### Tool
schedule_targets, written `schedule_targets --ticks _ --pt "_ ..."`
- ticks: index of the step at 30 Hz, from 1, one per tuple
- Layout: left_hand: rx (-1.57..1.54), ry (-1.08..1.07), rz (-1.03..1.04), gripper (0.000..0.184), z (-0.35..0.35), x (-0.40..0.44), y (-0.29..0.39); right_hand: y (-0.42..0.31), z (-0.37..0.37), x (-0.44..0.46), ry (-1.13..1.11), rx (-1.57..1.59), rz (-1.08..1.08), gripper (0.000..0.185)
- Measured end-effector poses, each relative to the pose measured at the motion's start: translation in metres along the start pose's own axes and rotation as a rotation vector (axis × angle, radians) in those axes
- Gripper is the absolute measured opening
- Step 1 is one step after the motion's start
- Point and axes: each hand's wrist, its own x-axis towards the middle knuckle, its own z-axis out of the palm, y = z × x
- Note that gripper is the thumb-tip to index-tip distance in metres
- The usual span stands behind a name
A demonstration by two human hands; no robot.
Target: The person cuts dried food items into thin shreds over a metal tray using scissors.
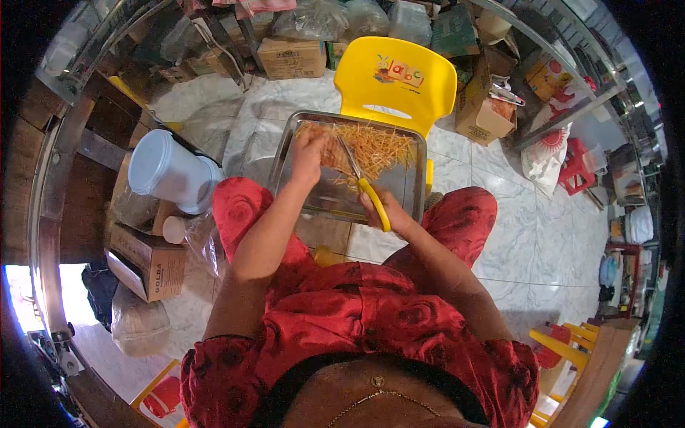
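Thin, dry, orange-brown strands (382, 148): a loose heap at the upper centre of the frame, lying crisscrossed on a rectangular grey metal tray (325, 192). The heap lies mostly toward the tray's far edge; bare metal shows along the near side.

Left hand (307, 155): upper centre, over the tray's left half. Fingers drawn in on a bunch at the heap's left edge; blur hides the exact pinch.

Scissors with yellow handles and slim metal blades (363, 182): one pair, slanting from the heap toward the lower right, points up and left, close to the left fingers. The gap between the blades is too small to judge.

Right hand (387, 209): centre, at the tray's near side, fingers wrapped about the handles.

Yellow plastic chair with a printed backrest (355, 68): upper centre, behind the tray; what bears the tray is largely hidden.

Notes on good handling, by judgement: bunch small and ends level, since stiff strands probably splay under the blades; left fingertips well back from the cutting line; cuts short and low over the metal, so pieces drop inside the rim; wrist light, tray steady.
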Motion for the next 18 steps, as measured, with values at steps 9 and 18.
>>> schedule_targets --ticks 9,18 --pt "0.051 0.033 0.049 0.015 -0.006 0.008 0.005 -0.004 0.0 -0.004 -0.122 0.021 0.116 0.037" --pt "0.12 0.002 0.056 0.015 -0.008 0.01 -0.004 -0.007 -0.003 -0.008 -0.07 0.011 0.21 0.041"
